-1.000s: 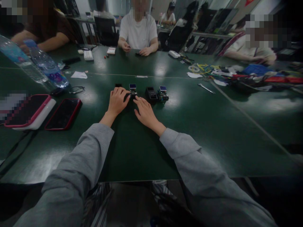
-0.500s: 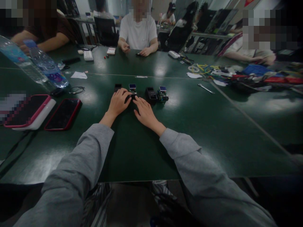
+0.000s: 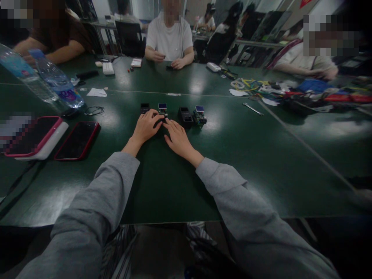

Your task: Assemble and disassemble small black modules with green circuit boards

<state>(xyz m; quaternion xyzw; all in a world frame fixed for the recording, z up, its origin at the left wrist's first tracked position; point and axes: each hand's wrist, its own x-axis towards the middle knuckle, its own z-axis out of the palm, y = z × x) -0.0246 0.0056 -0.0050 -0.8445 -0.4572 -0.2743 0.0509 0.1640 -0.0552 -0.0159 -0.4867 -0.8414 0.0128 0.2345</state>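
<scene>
Both hands meet over the green table at a small circuit board with a screen [image 3: 162,106]; its lower part is mostly covered by my fingers. My left hand [image 3: 147,124] is curled with thumb and fingertips pinched at the board's near end, on something dark too small to make out. My right hand [image 3: 177,137] lies beside it, fingers stretched forward, the fingertips touching the same spot. Behind my left fingers is a black case [image 3: 145,106], partly hidden. Right of my hands sit another black case [image 3: 185,115] and a second board with a screen [image 3: 200,115].
Two bottles [image 3: 59,83], a red-edged phone [image 3: 78,140] and a red-framed device [image 3: 35,135] are at the left. A wrench [image 3: 253,109] and a cable pile [image 3: 293,95] lie right. A person in white [image 3: 170,38] sits opposite.
My left fingers have shifted slightly right and forward over the small board; my right hand is nearly still. The person opposite has moved one hand a little.
</scene>
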